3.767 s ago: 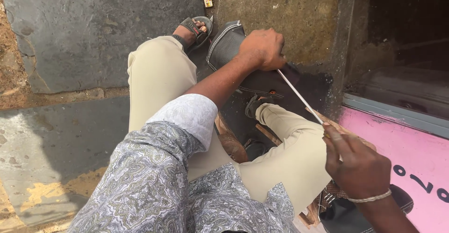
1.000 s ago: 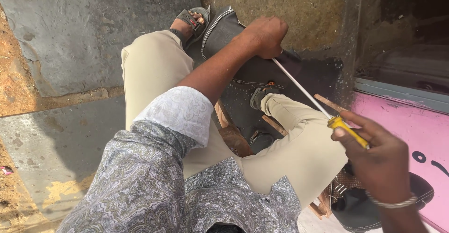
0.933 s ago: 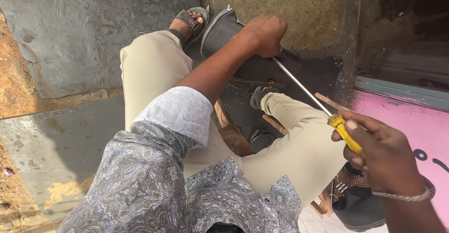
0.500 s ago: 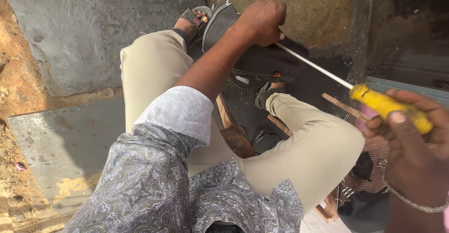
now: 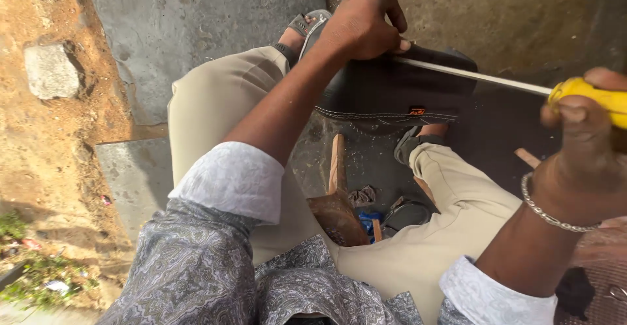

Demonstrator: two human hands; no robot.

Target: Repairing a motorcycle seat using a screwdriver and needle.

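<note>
The left hand (image 5: 362, 25) is clamping the black shoe (image 5: 392, 87) over the knees, while the right hand (image 5: 581, 162) is fisted on the yellow-handled awl (image 5: 588, 93), drawing white thread (image 5: 470, 75) taut. Mid-stitch, seemingly; re-piercing the seam needs steady aim.

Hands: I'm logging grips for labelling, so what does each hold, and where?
Right hand holds the tool by its yellow handle. Left hand grips the black shoe at its top edge.

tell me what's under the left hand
The left hand presses on a black stitched shoe, beside a thin shaft running to the yellow handle in the right hand. What the palm covers cannot be seen.
</note>
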